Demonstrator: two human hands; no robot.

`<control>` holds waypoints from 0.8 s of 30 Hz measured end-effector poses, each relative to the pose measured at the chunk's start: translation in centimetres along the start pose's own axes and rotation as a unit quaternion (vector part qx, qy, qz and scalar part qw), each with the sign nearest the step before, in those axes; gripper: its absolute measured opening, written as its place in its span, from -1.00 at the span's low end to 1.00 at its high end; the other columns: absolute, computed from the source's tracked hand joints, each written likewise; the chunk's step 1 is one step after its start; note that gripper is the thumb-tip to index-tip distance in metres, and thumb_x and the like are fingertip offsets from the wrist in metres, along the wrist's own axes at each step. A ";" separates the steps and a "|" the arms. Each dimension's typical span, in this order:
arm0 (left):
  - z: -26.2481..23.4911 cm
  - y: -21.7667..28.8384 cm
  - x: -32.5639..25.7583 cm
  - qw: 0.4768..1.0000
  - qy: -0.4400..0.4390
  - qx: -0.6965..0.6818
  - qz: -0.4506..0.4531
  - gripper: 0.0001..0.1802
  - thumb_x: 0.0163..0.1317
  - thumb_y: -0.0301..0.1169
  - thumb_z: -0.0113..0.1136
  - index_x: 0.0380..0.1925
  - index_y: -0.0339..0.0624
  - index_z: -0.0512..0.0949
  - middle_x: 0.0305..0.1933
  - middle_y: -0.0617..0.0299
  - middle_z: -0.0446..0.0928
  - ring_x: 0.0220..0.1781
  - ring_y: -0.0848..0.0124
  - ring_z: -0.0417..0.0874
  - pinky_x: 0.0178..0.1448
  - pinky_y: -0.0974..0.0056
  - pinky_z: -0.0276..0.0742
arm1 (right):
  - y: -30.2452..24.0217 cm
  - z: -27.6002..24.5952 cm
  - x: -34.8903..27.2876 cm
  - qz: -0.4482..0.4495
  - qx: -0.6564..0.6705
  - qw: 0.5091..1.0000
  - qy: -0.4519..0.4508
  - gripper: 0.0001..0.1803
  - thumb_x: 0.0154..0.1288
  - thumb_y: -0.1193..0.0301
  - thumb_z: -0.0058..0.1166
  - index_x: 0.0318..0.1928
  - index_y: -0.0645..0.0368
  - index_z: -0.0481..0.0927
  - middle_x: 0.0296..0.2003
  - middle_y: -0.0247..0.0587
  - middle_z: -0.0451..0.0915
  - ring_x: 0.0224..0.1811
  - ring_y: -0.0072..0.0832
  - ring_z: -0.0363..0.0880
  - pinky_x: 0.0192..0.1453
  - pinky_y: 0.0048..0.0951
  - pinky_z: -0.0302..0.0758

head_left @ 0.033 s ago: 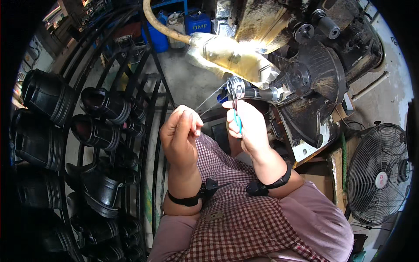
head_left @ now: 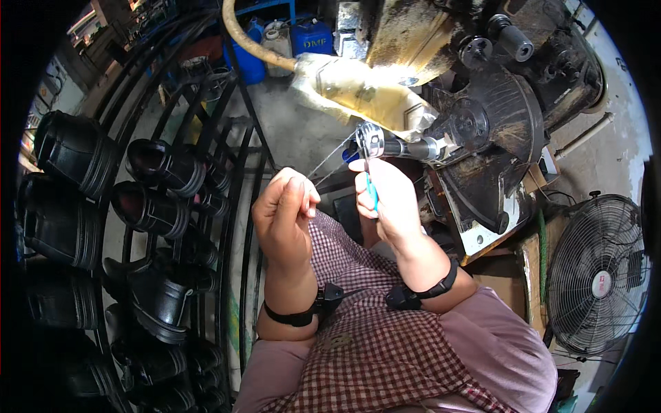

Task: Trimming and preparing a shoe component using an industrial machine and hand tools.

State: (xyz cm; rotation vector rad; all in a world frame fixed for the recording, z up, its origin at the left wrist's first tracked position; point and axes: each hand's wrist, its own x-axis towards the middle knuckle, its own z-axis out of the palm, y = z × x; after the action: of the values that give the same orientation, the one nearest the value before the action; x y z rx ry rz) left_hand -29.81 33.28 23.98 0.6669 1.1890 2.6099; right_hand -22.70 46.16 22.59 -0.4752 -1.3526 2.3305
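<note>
1. Two bare hands are raised in the middle of the view, seen from above, each wrist wearing a black strap, with a checked red and white apron below them.
2. Left hand [head_left: 286, 217] is closed, its fingertips pinched together on what seems to be a thin pale thread [head_left: 330, 160]; the strand is very fine and hard to follow.
3. That thread runs up and to the right from the left hand's fingertips to a small shiny metal head [head_left: 370, 141] at the end of a dark horizontal shaft.
4. Right hand [head_left: 387, 199] is closed around a slim turquoise tool [head_left: 370, 191], held nearly upright, its upper end just below the metal head.
5. Behind the shaft stands a heavy, grimy black machine [head_left: 496, 131] with a large round housing, at the upper right.
6. A yellowish hose [head_left: 251, 48], wrapped in clear plastic at one end, curves in from the top and ends just above the metal head.
7. At left, a black metal rack [head_left: 234, 206] holds rows of black rubber boots [head_left: 148, 206], openings facing the viewer.
8. A floor fan [head_left: 597, 275] with a wire guard stands at the lower right, well apart from the hands.
9. Blue plastic canisters [head_left: 310, 38] sit on the floor at the top.
</note>
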 end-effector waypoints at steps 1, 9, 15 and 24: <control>0.4 -0.2 -0.1 1.000 -0.011 0.012 0.021 -0.77 0.30 -0.53 -0.10 -0.55 -0.33 0.41 -0.54 0.27 0.33 -0.53 0.59 0.26 -0.45 0.50 0.16 | 0.1 -0.2 0.2 -0.001 0.032 0.999 -0.022 -0.73 0.43 0.34 -0.16 -0.13 0.33 0.47 -0.55 -0.40 0.36 -0.68 -0.75 0.19 -0.65 -0.72 0.09; 6.2 -1.9 -0.2 0.862 -0.122 0.377 0.315 -0.64 0.37 -0.35 -0.09 -0.61 -0.29 0.29 -0.26 -0.02 0.46 -0.09 0.21 0.44 0.10 0.18 0.29 | -2.5 -5.2 -0.8 -0.025 -0.057 0.991 -0.119 -0.76 0.40 0.32 -0.09 -0.18 0.24 0.55 -0.56 -0.50 0.37 -0.64 -0.81 0.21 -0.60 -0.75 0.15; 7.9 -9.7 -2.4 0.896 -0.103 0.394 0.175 -0.88 0.23 -0.57 -0.03 -0.47 -0.36 0.46 -0.33 0.02 0.48 -0.16 0.15 0.49 0.04 0.10 0.38 | -9.5 -15.6 -3.7 -0.378 -0.289 0.870 0.130 -0.84 0.23 0.35 0.14 -0.29 0.18 0.57 -0.51 -0.47 0.48 -0.49 -0.68 0.40 -0.36 -0.62 0.35; 2.5 -14.0 -7.7 0.742 -0.428 0.508 0.091 -0.82 -0.09 -0.45 0.27 -0.41 -0.18 0.54 -0.02 0.07 0.50 0.05 0.07 0.50 0.09 0.04 0.42 | -17.0 -42.6 3.8 -0.153 -0.586 0.636 0.479 -0.43 0.13 -0.02 0.21 -0.07 0.24 0.61 -0.17 0.07 0.64 -0.17 -0.15 0.64 -0.07 -0.23 0.50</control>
State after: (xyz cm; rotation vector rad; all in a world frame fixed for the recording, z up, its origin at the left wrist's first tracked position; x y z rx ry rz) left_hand -21.95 41.35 12.42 1.9216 2.0810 1.1043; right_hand -2.64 87.19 16.99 -1.4035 -1.8468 0.3423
